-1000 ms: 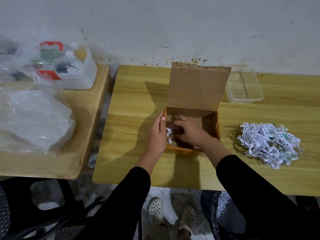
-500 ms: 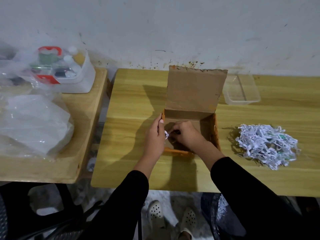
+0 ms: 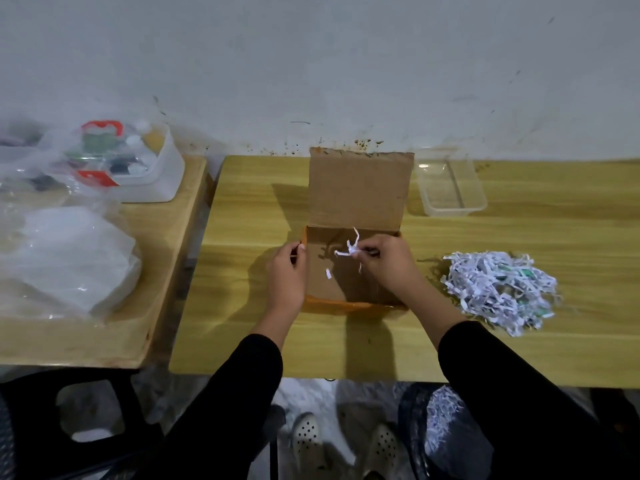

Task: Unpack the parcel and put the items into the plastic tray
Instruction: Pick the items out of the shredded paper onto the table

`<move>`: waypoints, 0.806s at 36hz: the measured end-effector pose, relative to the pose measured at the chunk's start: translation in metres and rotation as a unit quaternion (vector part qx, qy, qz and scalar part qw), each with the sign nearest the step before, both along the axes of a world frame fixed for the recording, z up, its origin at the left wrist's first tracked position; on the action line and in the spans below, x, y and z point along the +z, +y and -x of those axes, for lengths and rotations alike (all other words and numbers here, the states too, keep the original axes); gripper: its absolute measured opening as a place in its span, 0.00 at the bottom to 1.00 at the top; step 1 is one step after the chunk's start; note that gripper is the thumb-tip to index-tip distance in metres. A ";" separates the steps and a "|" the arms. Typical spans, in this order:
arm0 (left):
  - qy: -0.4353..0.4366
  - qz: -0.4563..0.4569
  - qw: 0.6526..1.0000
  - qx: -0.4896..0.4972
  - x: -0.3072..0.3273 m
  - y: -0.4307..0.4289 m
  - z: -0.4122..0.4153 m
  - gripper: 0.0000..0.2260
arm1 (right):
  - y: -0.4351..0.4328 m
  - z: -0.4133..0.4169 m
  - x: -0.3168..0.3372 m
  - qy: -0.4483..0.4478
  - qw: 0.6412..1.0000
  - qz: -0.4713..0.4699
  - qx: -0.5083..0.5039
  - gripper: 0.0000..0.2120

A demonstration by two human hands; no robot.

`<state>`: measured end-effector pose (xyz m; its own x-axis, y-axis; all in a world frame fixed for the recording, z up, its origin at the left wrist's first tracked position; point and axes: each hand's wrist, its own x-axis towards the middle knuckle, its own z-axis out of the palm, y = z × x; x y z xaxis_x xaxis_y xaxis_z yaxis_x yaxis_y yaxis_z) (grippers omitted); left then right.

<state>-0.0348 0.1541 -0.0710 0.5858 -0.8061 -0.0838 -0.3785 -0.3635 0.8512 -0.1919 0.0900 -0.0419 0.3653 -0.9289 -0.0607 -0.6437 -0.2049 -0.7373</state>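
Box: the cardboard box point(image 3: 346, 271) sits centre frame on the table point(image 3: 242, 220). Its lid stands upright at the far side, and its inside looks bare but for a loose paper scrap point(image 3: 328, 273) over the floor.
Your left hand: your left hand point(image 3: 287, 275) rests on the box's left wall. Thumb and fingers curl around the upper left corner, gripping the edge.
Your right hand: your right hand point(image 3: 384, 261) is over the open box, right of its centre. Fingertips are pinched narrow on a small tuft of paper shreds point(image 3: 351, 250). The strands stick out up and to the left of your fingers.
Shred pile: the heap of white shreds point(image 3: 498, 289) lies on the table right of the box, apart from it, with some green bits mixed in.
Tray: the clear plastic tray point(image 3: 450, 188) is at upper right of the box, just beside the lid's right edge. I can see nothing inside it.
Side table: a second wooden table point(image 3: 166, 271) fills the left of the frame. On it, a white tub point(image 3: 159, 178) at upper left holds assorted small items under clear bags, and a bulky bag point(image 3: 65, 258) lies nearer you.
Floor: light shoes point(image 3: 304, 441) show at the lower edge, between your black sleeves point(image 3: 235, 403).
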 end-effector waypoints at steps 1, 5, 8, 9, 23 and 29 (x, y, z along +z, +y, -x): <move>-0.006 -0.003 1.000 0.006 0.001 -0.002 0.000 0.10 | -0.002 0.004 0.003 -0.010 1.000 0.008 -0.012 0.05; -0.019 -0.012 1.000 0.018 0.006 -0.005 0.001 0.07 | -0.012 0.019 0.013 -0.030 0.999 0.021 -0.036 0.04; -0.017 -0.007 1.000 0.022 0.008 -0.005 0.005 0.07 | -0.013 0.020 0.013 -0.026 1.000 0.004 -0.014 0.04; -0.019 -0.007 0.999 0.026 0.008 -0.004 0.006 0.07 | -0.011 0.018 0.010 -0.019 1.000 -0.007 -0.002 0.05; -0.034 0.018 0.998 0.050 -0.003 0.000 0.011 0.10 | -0.008 -0.023 -0.022 0.053 0.988 -0.105 0.102 0.07; -0.028 0.021 0.998 0.051 -0.006 0.000 0.010 0.10 | -0.006 -0.023 -0.031 0.032 0.987 -0.089 0.130 0.12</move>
<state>-0.0450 0.1539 -0.0769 0.6680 -0.7440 -0.0150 -0.3890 -0.3664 0.8453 -0.1692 0.0838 -0.0725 0.5794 -0.7772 -0.2453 -0.6334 -0.2400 -0.7357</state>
